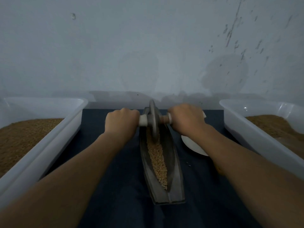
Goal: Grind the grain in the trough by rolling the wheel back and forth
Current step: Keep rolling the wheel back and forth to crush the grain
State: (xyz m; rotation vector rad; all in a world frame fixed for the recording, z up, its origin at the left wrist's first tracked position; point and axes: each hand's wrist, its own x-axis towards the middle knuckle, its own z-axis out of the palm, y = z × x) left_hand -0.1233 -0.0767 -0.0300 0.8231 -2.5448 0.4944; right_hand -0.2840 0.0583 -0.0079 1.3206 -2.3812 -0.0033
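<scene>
Your left hand (122,121) and right hand (185,119) each hold one end of the handle (143,120). The fingers of both hands are curled tight round it. The handle goes through the middle of the wheel (153,119).

The wheel stands up on its edge at the far end of the trough (174,162). The trough is long and thin, and it points away from you. It lies on a dark blue cloth (115,178). A strip of grain (158,158) fills the groove from the wheel to the near tip. All that near part of the groove is open room for the wheel.

Past the far tip there is little room. A low white edge (115,105) sits just behind it, and then comes the wall (148,46).

A white bin (65,122) stands on your left, with brown grain in it. Bare cloth lies between that bin and the trough, and your left arm is over it. Another white bin (246,129) with brown grain stands on your right.

A white bowl (192,145) sits just beside the trough on the right. Your right arm hides part of it. A small dark speck (189,165) lies on the cloth near the bowl.
</scene>
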